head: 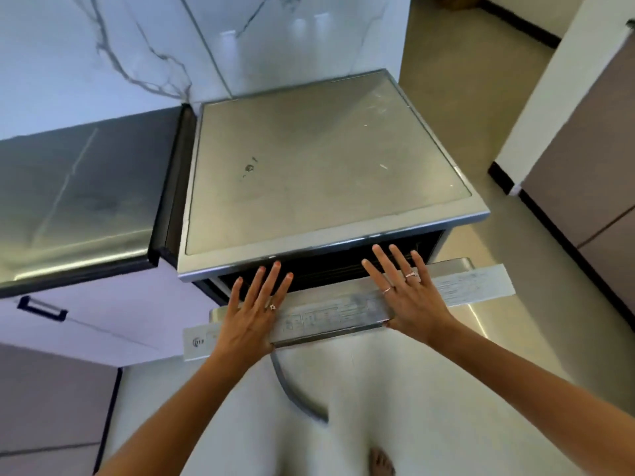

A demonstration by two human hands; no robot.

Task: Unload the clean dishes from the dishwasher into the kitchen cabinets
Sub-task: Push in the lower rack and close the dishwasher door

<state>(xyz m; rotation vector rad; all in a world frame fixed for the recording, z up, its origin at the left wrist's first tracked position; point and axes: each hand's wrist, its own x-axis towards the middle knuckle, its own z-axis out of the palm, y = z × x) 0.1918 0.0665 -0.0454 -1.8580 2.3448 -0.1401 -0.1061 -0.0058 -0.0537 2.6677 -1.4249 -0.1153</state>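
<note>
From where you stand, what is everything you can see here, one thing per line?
dishwasher: one, silver-grey flat top, centre, standing at the end of the counter
dishwasher door: one, silver, tipped partly open at the front, dark gap above it
paper labels: white printed strips along the door's top edge
counter: one, dark steel, left of the dishwasher
cabinet handle: one, dark, on the pale front under the counter
wall: white marble with grey veins, behind
floor: beige, right and beyond
cabinets: brown fronts, far right
foot: one, bare, bottom edge
left hand: fingers spread, flat on the door's top edge, one ring
right hand: fingers spread, flat on the door's top edge, two rings
</note>
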